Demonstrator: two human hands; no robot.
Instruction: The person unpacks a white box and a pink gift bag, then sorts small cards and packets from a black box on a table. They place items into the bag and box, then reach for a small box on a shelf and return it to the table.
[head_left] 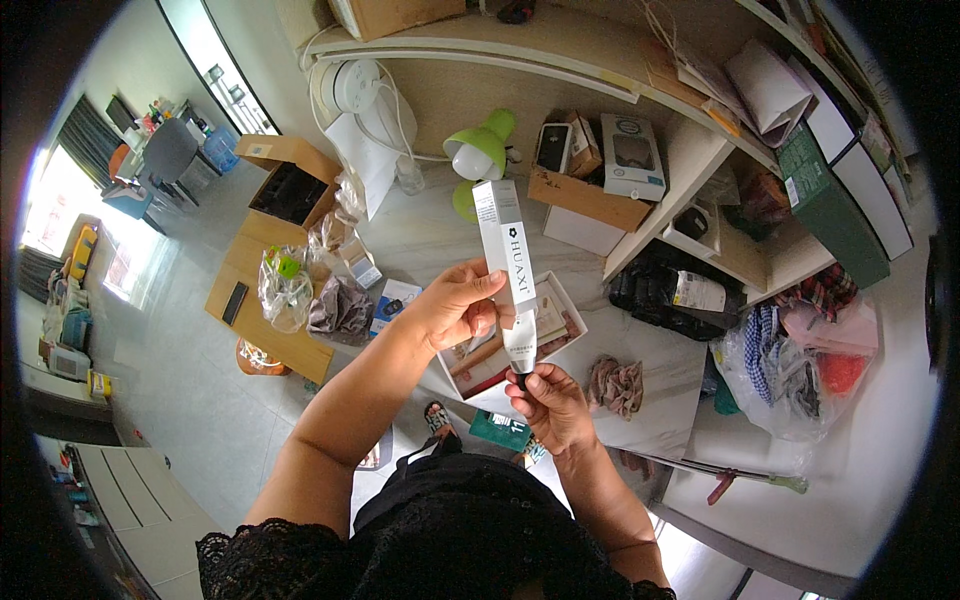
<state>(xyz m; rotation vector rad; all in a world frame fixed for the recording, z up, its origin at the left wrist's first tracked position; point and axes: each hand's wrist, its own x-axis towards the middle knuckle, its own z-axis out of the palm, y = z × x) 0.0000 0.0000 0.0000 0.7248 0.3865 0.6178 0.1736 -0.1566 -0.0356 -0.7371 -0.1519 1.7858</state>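
Centrally, the left hand (465, 305) is closed around a slim white-and-silver carton (507, 240), its thumb across the near face; fingertips behind the carton are hidden. A pale tube (519, 345) extends from the carton's lower end toward the right hand (553, 405); how far it reaches up inside cannot be seen. The right hand is drawn into a pinch on the tube's black cap (521, 381), which the fingers partly cover. Beneath both hands lies an open white box (562, 350); hands and tube block much of its contents, which are hard to identify. Just right of the right hand is a crumpled brown cloth (616, 387). Beyond the hands stands a green lamp (480, 150), its base partly hidden by the carton. Left of the left hand are clear plastic bags (285, 290), their contents indistinct.
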